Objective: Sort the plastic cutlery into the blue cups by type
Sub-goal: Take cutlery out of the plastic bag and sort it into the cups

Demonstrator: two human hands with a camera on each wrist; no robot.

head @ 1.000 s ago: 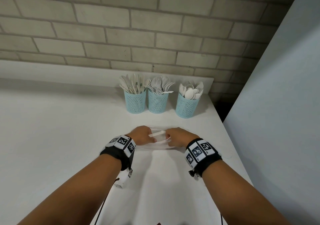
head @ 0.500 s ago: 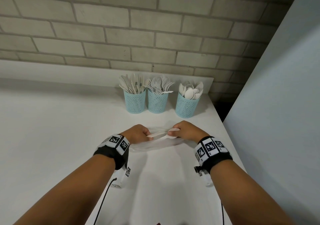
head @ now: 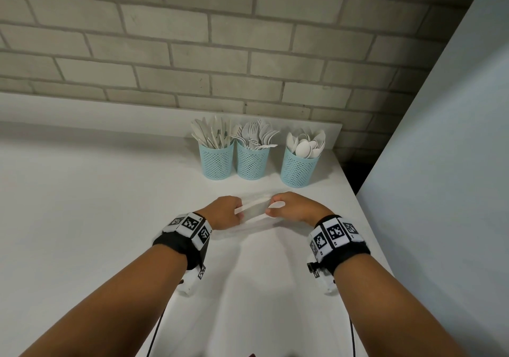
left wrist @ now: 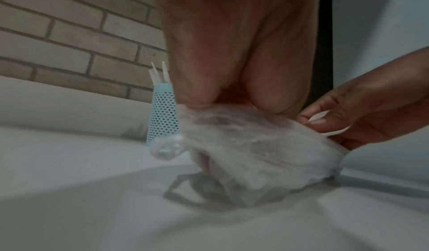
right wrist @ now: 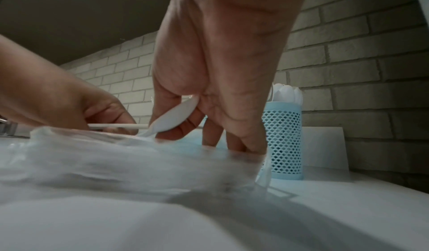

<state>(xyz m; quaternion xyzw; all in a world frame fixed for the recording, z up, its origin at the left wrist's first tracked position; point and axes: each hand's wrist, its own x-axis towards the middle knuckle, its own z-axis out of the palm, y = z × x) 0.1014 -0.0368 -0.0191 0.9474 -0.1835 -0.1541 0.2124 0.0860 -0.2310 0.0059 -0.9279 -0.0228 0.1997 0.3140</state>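
Note:
Three blue mesh cups stand in a row at the back: one with knives (head: 217, 161), one with forks (head: 252, 162), one with spoons (head: 298, 169). In front of them a clear plastic bag (head: 256, 220) lies crumpled on the white counter (head: 82, 219). My right hand (head: 292, 209) pinches the bowl of a white plastic spoon (head: 254, 207) between thumb and fingers, seen close in the right wrist view (right wrist: 174, 115). My left hand (head: 225, 213) is curled on the bag at the spoon's handle end. The left wrist view shows the bag (left wrist: 255, 145) blurred under the fingers.
A brick wall (head: 248, 53) runs behind the cups, with a low white ledge (head: 82, 108) at its foot. A tall pale panel (head: 440, 164) closes off the right side, close to the counter's right edge. Cables hang from both wrists.
My right hand has moved right and a little farther away, drawing the spoon's bowl into sight. The bag is stretched out between the two hands. The left hand has barely shifted.

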